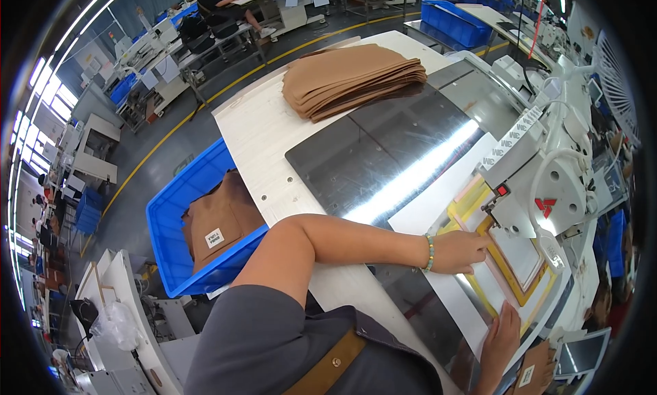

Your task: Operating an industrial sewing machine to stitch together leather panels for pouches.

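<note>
A flat template [471, 286] with yellow strips along its edges lies under the head of a white sewing machine [547, 190]. Within it sits a yellow rectangular clamp frame [522, 296]. My left hand [457, 252], with a beaded bracelet at the wrist, reaches across from the left; its fingers are bent at the template's inner edge beside the frame. Nearer to me, my right hand [503, 335] rests with fairly straight fingers on the template's near edge. What lies beneath its fingertips is hidden.
A thick stack of brown cut pieces [349, 80] lies on the table's far side, beyond a dark shiny plate [369, 149]. At left, a blue bin [164, 248] holds more brown pieces [222, 220]. Another brown piece [537, 367] and a screen [582, 354] are at lower right.
</note>
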`<state>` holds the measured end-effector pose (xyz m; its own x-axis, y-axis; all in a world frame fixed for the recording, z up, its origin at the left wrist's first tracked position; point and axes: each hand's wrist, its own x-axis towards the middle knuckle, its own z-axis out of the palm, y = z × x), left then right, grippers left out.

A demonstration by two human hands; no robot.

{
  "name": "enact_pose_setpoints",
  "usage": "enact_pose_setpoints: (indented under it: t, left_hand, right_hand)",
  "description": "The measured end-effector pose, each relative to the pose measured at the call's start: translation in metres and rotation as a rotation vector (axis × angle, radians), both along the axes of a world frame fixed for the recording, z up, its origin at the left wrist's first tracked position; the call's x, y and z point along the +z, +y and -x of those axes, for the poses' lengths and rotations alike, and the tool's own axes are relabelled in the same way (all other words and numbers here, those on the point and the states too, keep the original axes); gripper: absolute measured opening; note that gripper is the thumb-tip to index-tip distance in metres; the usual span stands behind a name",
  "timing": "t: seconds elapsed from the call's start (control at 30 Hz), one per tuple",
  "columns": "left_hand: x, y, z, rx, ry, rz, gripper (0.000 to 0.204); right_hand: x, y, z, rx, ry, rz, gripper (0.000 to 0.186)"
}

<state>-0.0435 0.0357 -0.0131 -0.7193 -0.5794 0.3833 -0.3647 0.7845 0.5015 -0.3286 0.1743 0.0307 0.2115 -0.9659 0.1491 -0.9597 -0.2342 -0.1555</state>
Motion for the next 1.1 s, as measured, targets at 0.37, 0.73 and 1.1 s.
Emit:
enact_pose_setpoints:
  t: [0.37, 0.73, 1.1]
  left_hand:
    - [-0.003, -0.002, -0.001, 0.022, 0.113, 0.064, 0.039]
    - [-0.002, -0.002, 0.0, 0.006, 0.092, 0.146, 0.039]
    - [0.006, 0.009, -0.002, 0.093, -0.037, 0.069, 0.039]
  right_hand:
    - [-0.002, -0.004, 0.013, 0.028, -0.196, 0.094, 0.046]
    - [-0.027, -0.012, 0.029, 0.049, -0.271, 0.167, 0.039]
    - [-0.009, -0.005, 0.011, -0.009, -0.193, 0.185, 0.033]
